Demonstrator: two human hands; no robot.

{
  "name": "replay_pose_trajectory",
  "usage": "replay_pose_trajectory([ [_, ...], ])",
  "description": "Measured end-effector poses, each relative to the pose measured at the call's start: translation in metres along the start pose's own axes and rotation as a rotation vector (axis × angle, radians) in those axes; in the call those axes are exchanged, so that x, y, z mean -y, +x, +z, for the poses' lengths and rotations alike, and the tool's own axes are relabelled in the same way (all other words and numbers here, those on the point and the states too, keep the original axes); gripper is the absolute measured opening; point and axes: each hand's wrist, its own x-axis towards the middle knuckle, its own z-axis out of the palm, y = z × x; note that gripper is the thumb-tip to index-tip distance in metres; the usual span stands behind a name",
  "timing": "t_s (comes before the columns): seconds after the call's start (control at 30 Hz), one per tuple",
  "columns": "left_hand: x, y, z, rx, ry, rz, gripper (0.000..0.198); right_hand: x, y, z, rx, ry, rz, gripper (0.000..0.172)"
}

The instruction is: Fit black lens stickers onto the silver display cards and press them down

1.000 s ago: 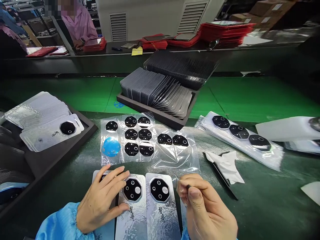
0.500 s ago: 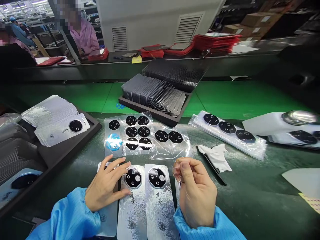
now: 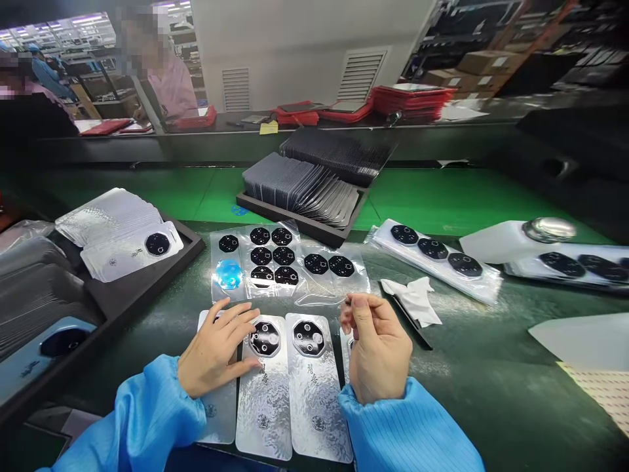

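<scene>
Silvery phone back panels lie in a row at the front of the bench. My left hand (image 3: pixel 216 351) is open, fingers spread, over the leftmost panel (image 3: pixel 221 416) and the left edge of a patterned panel (image 3: pixel 264 406) with a black camera plate. Beside that lies another patterned panel (image 3: pixel 319 400) with its own black camera plate (image 3: pixel 308 337). My right hand (image 3: pixel 379 351) is closed, thumb pressed to the fingers, above a mostly covered panel (image 3: pixel 345 337). Whatever its fingertips hold is too small to make out.
Behind my hands lie clear film sheets with black camera plates (image 3: pixel 316 264). Left is a dark tray (image 3: pixel 103 301) of panels; farther back, another tray (image 3: pixel 299 216) of dark panels. A white tissue (image 3: pixel 417 298) and film packs (image 3: pixel 432 252) are on the right. A person (image 3: pixel 171 85) sits beyond.
The camera view has shifted slightly, so the panels and both hands appear a little higher. My left hand stays spread and my right hand stays closed at the fingertips.
</scene>
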Motion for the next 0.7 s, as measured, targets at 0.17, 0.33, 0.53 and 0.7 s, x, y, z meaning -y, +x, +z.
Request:
replay_pose_trajectory([
  [0.17,-0.002,-0.001,0.000,-0.124,-0.097,0.076,0.025,0.002,0.000,0.004,-0.009,0.065,0.038,0.029],
  [0.33,-0.007,0.002,-0.006,-0.172,-0.204,0.208,0.008,-0.001,0.000,0.001,0.002,0.017,0.022,0.027],
  [0.53,-0.009,0.003,-0.007,-0.153,-0.169,0.264,0.010,-0.007,0.000,0.001,0.061,-0.012,0.046,0.030],
  [0.7,-0.010,0.004,-0.009,-0.123,-0.172,0.246,0.011,0.019,0.002,0.002,-0.016,0.036,-0.100,0.015],
])
